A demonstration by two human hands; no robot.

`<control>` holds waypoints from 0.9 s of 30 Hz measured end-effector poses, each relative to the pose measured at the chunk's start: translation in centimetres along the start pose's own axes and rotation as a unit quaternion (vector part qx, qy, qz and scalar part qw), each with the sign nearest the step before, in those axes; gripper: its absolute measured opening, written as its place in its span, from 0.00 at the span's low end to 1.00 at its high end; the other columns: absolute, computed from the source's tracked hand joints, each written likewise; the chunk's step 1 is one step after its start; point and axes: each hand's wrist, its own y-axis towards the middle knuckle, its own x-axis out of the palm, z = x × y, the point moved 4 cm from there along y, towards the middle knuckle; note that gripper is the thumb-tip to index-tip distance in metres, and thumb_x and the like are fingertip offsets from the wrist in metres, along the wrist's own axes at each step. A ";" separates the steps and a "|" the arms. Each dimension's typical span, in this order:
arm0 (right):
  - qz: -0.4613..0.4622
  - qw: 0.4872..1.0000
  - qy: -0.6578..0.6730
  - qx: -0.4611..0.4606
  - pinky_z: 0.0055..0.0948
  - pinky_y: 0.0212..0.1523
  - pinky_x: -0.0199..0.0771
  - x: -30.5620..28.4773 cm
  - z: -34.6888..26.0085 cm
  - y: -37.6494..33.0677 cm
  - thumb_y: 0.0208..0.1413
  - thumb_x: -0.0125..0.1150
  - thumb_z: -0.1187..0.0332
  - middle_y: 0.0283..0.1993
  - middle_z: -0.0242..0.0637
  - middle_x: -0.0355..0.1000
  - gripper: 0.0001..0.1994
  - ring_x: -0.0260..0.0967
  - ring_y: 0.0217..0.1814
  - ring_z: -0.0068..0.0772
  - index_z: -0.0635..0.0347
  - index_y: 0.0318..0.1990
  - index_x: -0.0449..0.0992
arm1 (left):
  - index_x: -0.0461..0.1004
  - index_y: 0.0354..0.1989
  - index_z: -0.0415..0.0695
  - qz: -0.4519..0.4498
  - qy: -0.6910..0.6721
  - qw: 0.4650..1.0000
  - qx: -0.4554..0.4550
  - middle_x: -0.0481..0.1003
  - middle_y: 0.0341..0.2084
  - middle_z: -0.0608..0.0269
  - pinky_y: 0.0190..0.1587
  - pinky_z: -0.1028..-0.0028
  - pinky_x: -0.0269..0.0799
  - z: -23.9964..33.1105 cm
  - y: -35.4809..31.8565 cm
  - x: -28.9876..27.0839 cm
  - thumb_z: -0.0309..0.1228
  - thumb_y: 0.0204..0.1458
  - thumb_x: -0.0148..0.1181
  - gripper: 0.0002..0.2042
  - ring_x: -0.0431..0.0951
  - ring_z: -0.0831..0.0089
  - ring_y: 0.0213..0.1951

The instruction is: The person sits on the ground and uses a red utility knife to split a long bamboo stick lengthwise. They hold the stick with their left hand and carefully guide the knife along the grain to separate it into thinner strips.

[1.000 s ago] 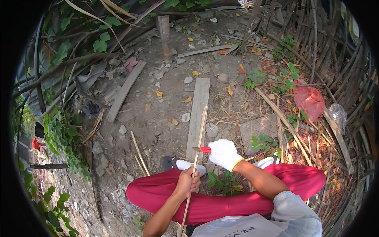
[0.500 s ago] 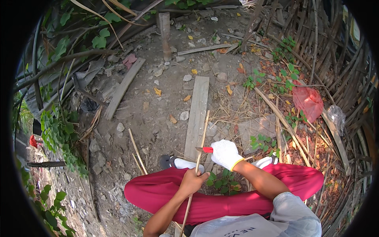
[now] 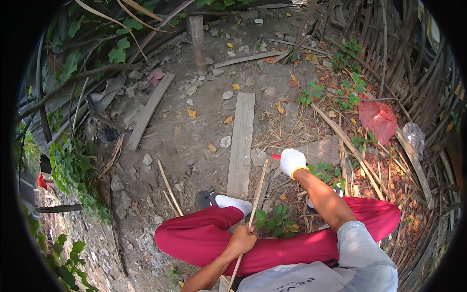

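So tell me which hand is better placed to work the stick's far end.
Probably the right. The gloved right hand, gripping a red-handled tool, sits beside the stick's upper end. The bare left hand grips the stick lower down, by the red trousers.

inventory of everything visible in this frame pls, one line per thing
bamboo stick: 1, tan, slanting up from the left hand
red-handled tool: 1, in the right hand, blade hidden
flat plank: 1, grey, ground centre
slanted plank: 1, grey, upper left
red plastic bag: 1, right
wooden post: 1, top
stones, dry leaves: several, scattered
left hand: bare, gripping the stick
right hand: white glove
legs: red trousers, white sock, dark sandal
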 end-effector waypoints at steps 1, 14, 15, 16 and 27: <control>0.035 0.998 0.001 0.047 0.44 0.43 0.83 0.7 3.4 1.5 0.56 0.59 0.65 0.42 0.52 0.82 0.12 0.82 0.44 0.52 0.60 0.40 0.85 | 0.69 0.30 0.37 -0.001 -0.009 1.000 0.011 0.71 0.19 0.44 0.35 0.59 0.70 0.4 -0.5 -0.2 0.27 0.48 0.58 0.07 0.74 0.50 0.26; 0.033 0.975 0.132 -0.175 0.52 0.41 0.79 -5.7 -5.0 -9.7 0.52 0.56 0.63 0.33 0.52 0.79 0.10 0.79 0.39 0.58 0.57 0.33 0.81 | 0.56 0.24 0.52 -0.050 -0.303 0.947 -0.096 0.62 0.14 0.72 0.12 0.74 0.46 3.3 1.4 -3.5 0.18 0.49 0.55 0.14 0.58 0.83 0.11; 0.003 0.974 0.115 -0.197 0.51 0.40 0.79 -5.9 -5.8 -10.7 0.52 0.57 0.64 0.33 0.51 0.79 0.09 0.79 0.38 0.57 0.57 0.34 0.81 | 0.57 0.24 0.52 -0.036 -0.281 0.955 -0.089 0.62 0.14 0.72 0.12 0.74 0.47 3.5 1.7 -3.6 0.19 0.49 0.55 0.14 0.59 0.83 0.11; 0.004 0.974 0.101 -0.205 0.51 0.39 0.79 -5.6 -6.3 -11.1 0.51 0.57 0.64 0.33 0.51 0.79 0.09 0.79 0.37 0.56 0.56 0.33 0.81 | 0.57 0.24 0.52 -0.023 -0.260 0.962 -0.083 0.62 0.14 0.72 0.13 0.74 0.47 3.5 2.0 -3.7 0.19 0.49 0.55 0.14 0.59 0.83 0.12; 0.065 0.978 0.071 -0.184 0.49 0.36 0.78 -2.7 -6.4 -9.5 0.49 0.58 0.66 0.28 0.49 0.78 0.07 0.79 0.34 0.54 0.56 0.29 0.81 | 0.74 0.34 0.28 0.120 0.051 0.990 0.059 0.76 0.26 0.32 0.40 0.51 0.74 4.6 2.4 -2.9 0.25 0.50 0.56 0.09 0.80 0.37 0.35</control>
